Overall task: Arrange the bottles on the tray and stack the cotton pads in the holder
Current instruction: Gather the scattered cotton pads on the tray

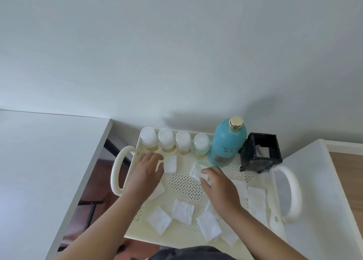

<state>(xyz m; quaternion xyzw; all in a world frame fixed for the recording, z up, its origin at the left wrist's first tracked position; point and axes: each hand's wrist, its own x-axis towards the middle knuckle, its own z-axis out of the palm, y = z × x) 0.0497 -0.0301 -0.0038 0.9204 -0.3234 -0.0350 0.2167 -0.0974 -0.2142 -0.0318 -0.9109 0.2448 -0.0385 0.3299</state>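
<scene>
A cream perforated tray [184, 183] with two loop handles holds several small clear bottles with white caps [166, 140] in a row along its far edge. A tall teal bottle with a gold cap [226, 142] stands to their right. A black open holder [260, 151] at the far right corner has white pads inside. Several white cotton pads [182, 211] lie scattered on the tray floor. My left hand [146, 171] rests flat, fingertips touching a pad [170, 163] below the small bottles. My right hand [218, 185] pinches a pad [196, 171] near the tray's middle.
White tabletops flank the tray: one [39, 161] to the left, one [318, 191] to the right. A gap at the left shows brown floor and a dark frame [92, 202]. A pale wall rises behind the bottles.
</scene>
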